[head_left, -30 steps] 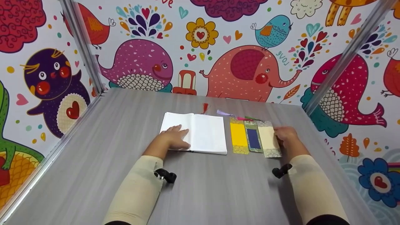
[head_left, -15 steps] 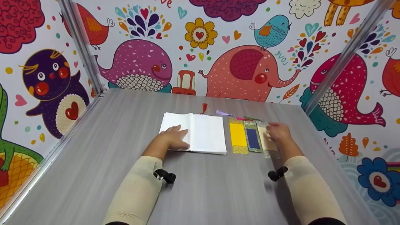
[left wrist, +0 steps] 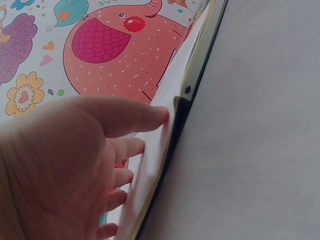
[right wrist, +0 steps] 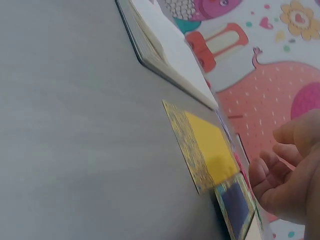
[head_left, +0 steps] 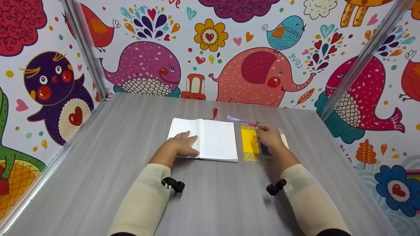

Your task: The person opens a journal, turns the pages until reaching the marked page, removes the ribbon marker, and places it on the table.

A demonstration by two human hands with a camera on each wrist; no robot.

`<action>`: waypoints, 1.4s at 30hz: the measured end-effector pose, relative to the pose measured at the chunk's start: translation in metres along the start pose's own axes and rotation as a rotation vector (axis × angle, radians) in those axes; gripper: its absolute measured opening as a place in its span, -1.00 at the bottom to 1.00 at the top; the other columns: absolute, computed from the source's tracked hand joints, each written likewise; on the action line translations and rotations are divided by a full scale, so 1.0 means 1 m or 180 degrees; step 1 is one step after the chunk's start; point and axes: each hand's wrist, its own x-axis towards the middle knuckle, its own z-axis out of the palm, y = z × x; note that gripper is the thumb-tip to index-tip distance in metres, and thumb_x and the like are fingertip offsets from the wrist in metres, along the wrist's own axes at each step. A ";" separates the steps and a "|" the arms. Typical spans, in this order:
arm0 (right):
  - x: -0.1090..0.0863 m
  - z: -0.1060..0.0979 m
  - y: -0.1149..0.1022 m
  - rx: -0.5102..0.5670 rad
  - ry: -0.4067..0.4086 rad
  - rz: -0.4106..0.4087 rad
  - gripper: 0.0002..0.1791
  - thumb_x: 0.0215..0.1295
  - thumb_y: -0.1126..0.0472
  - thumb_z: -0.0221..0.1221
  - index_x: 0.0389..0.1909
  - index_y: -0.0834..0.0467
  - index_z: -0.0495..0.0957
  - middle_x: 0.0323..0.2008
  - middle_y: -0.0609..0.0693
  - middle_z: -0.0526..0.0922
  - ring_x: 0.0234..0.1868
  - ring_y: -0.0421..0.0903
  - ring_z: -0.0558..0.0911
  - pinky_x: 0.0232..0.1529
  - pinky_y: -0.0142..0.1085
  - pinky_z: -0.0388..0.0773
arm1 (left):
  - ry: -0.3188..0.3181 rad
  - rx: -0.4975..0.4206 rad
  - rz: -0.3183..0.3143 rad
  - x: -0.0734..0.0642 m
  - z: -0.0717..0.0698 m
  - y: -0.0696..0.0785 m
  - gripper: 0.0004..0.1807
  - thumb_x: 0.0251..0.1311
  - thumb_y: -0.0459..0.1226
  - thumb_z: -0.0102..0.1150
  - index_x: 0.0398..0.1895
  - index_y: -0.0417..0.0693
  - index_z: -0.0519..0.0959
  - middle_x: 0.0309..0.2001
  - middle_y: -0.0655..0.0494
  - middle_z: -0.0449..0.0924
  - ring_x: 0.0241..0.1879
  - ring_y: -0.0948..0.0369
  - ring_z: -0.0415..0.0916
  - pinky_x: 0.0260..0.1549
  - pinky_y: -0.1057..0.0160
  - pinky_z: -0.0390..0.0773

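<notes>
An open book with blank white pages lies on the grey table. My left hand rests spread on its left page; in the left wrist view the thumb lies along the page's near edge. To the book's right is a row of bookmarks: a yellow one, a dark blue one with a patterned border and a cream one. Over the blue bookmark hovers my right hand, fingers loosely curled around nothing, fingertips near a pink tassel. The hand hides much of the blue and cream bookmarks.
A lilac tassel lies behind the yellow bookmark, and a red tassel sticks out past the book's far edge. Walls printed with cartoon animals and metal corner posts enclose the table's back and sides.
My right hand has moved left from the cream bookmark's right edge, across that bookmark, to above the blue one. The left hand and the book have stayed in place.
</notes>
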 end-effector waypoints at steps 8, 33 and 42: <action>-0.020 0.033 -0.001 -0.0256 -0.0031 -0.0868 -0.51 0.60 0.01 0.18 0.44 0.06 0.57 0.34 0.11 0.65 0.33 0.10 0.61 0.51 -0.01 0.51 | -0.0028 -0.0025 -0.0012 -0.001 -0.003 0.002 -0.05 0.33 0.14 0.18 0.75 0.16 0.13 0.78 -0.10 -0.14 0.77 -0.16 -0.22 0.70 -0.29 -0.13; -0.051 0.085 0.006 -0.2150 -0.0777 -0.1959 -0.20 0.56 -0.17 0.20 0.71 -0.13 0.18 0.75 -0.10 0.09 0.79 0.04 0.00 0.76 0.15 -0.10 | -0.0026 -0.0004 -0.0003 0.001 0.000 -0.001 -0.04 0.32 0.16 0.18 0.75 0.18 0.12 0.78 -0.11 -0.15 0.77 -0.17 -0.23 0.69 -0.32 -0.12; -0.053 0.089 0.009 -0.2574 -0.1128 -0.1924 -0.27 0.68 -0.19 -0.04 0.74 -0.09 0.08 0.76 -0.11 0.04 0.80 0.02 -0.07 0.76 0.22 -0.27 | -0.0011 0.0073 0.0044 0.003 0.000 -0.002 -0.03 0.32 0.16 0.17 0.75 0.13 0.12 0.78 -0.15 -0.14 0.76 -0.21 -0.20 0.67 -0.36 -0.09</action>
